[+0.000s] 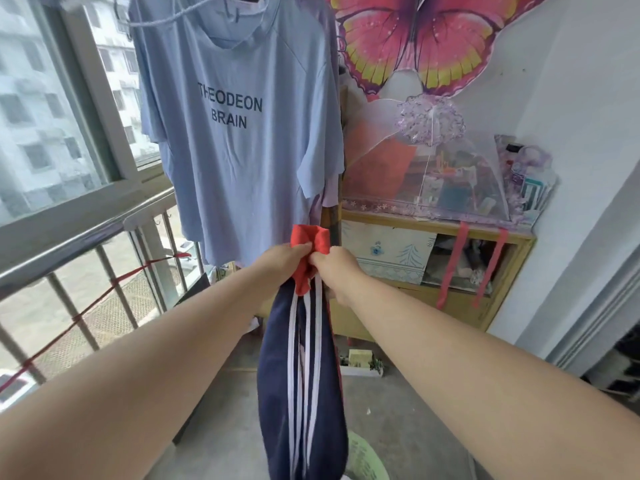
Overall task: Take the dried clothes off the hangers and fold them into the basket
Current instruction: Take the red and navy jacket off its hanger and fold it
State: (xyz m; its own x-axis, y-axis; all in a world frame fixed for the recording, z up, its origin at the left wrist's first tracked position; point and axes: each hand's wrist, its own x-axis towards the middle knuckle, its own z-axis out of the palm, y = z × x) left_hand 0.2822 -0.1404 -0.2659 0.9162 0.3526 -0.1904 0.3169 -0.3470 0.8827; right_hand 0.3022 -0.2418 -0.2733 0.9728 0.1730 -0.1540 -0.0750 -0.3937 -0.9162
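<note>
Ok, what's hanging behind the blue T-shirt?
A lilac garment peeks out from behind the blue T-shirt, below its sleeve on the picture's right. The shirt covers the rest, so its type and hanger cannot be seen.

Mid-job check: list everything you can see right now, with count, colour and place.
T-shirt: one, light blue with dark lettering, hanging up at centre left.
striped garment: one, navy with white stripes and a red top part, hanging down from both hands at centre.
basket: one, light green, bottom edge, partly hidden behind the striped garment.
butterfly kite: one, pink and yellow, on the wall at top right.
mesh cover: one, pale purple, on top of the cabinet.
cabinet: one, yellow, against the right wall.
railing: one, grey metal, below the window at left.
cord: one, red, strung across the railing.
left hand: grips the garment's red top.
right hand: pinches the same red top.
</note>
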